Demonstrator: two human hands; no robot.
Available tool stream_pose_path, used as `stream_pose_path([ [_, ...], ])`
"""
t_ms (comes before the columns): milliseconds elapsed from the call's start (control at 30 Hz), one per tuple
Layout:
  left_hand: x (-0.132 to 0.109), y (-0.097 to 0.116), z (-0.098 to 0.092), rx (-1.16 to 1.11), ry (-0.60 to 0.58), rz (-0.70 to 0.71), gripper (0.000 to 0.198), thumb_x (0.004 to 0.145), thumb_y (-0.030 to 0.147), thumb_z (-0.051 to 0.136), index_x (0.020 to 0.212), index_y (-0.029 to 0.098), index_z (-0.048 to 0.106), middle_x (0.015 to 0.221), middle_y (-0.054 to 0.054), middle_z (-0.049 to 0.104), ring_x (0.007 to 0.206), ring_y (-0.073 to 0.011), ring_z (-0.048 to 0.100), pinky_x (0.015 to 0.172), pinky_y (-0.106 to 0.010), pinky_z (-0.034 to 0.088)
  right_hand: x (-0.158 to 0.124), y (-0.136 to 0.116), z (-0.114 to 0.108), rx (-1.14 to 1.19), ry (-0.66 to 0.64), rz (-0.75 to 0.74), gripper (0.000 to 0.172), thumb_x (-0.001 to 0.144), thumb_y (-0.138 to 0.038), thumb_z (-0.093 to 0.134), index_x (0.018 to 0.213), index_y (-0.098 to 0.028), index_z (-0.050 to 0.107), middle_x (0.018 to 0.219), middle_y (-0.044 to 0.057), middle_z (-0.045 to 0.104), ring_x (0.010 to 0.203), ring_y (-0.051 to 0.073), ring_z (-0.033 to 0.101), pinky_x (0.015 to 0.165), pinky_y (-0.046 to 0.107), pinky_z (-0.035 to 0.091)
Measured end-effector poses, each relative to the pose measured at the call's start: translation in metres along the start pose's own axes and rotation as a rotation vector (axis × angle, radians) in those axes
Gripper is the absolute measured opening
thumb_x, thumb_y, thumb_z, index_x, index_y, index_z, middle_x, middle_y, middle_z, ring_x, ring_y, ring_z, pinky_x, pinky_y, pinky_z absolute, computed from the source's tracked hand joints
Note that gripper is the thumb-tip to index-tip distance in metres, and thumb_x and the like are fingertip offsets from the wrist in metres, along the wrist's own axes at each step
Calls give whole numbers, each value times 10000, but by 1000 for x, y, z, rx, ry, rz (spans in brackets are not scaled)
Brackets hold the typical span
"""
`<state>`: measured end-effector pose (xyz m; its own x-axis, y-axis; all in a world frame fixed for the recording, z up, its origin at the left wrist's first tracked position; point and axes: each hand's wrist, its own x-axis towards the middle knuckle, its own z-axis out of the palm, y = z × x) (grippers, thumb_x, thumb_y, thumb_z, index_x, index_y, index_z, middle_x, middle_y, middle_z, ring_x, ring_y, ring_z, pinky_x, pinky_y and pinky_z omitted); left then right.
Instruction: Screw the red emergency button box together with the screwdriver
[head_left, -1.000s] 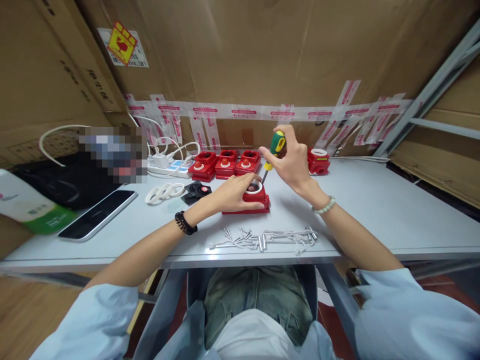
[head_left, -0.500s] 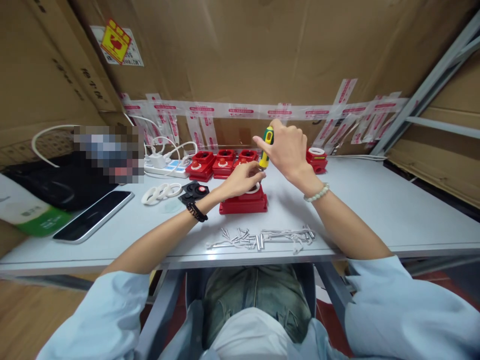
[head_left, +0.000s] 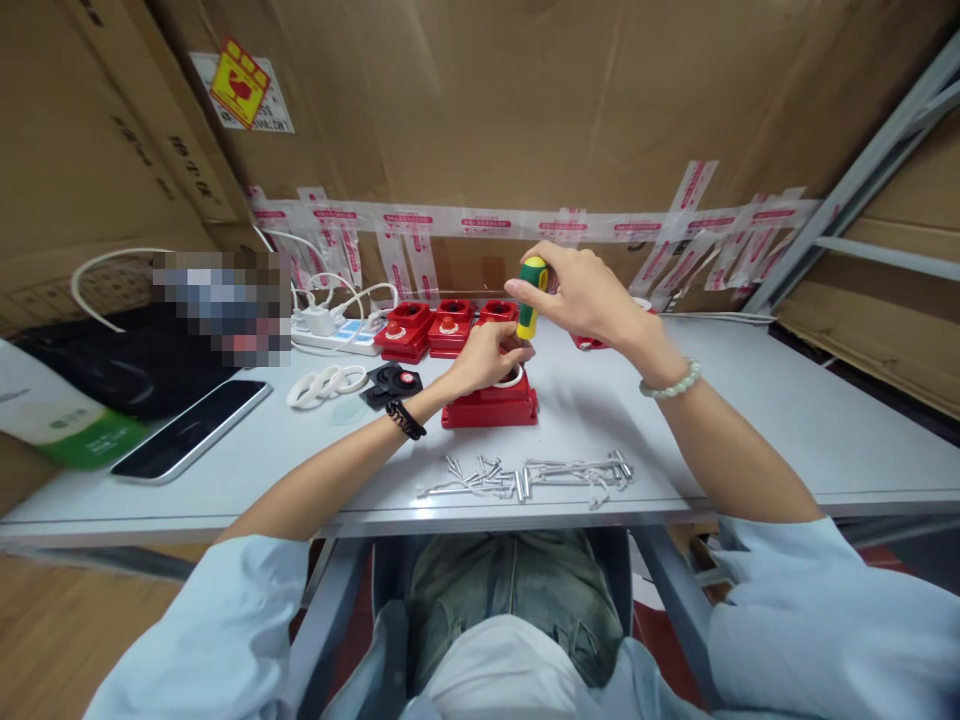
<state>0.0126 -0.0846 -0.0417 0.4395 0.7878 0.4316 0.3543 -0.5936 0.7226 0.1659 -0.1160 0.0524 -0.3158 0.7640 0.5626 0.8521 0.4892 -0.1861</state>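
A screwdriver with a green and yellow handle (head_left: 532, 297) stands nearly upright in my right hand (head_left: 592, 295), thumb and fingers closed around the grip. Its tip is hidden behind my left hand (head_left: 487, 357). The fingers of that hand are pinched together just under the handle, over a red housing (head_left: 489, 408) with a white ring (head_left: 511, 377) on top; what they pinch I cannot make out. Close to the table's front edge lie loose silver screws and pins (head_left: 517, 480) with bits of white string.
Several red housings (head_left: 405, 330) stand behind; another one (head_left: 589, 341) is partly hidden by my right hand. To the left are white rings (head_left: 326, 386), black gaskets (head_left: 391, 384), a power strip (head_left: 352, 335) and a phone (head_left: 191, 432). A cardboard wall (head_left: 480, 120) closes off the back.
My right hand has rotated on the screwdriver, its wrist swinging to the right, and the handle has turned with it. My left hand keeps its place at the red housing.
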Motion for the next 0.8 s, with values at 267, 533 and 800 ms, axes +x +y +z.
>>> stream_pose_path([
  [267,6,0,4,18,20,-19,226,731,270,707,648,166,524,616,20,590,577,-112,503,581,-250,360,-2,0,16,15,185,98,358,797,-558,684,872,-215,610,776,105,641,826,320,609,795,489,465],
  [533,5,-4,2,-159,-44,35,205,807,322,675,868,126,666,804,-38,691,720,-134,605,681,-259,455,5,11,8,142,25,22,270,802,-320,690,1020,-175,624,916,79,669,847,251,611,818,405,465],
  [800,6,0,3,-382,-9,-165,170,704,215,774,806,98,704,755,-79,738,682,-153,681,657,-267,510,0,7,8,213,-8,40,321,845,-398,651,1088,-207,563,922,57,645,823,221,584,782,382,466],
])
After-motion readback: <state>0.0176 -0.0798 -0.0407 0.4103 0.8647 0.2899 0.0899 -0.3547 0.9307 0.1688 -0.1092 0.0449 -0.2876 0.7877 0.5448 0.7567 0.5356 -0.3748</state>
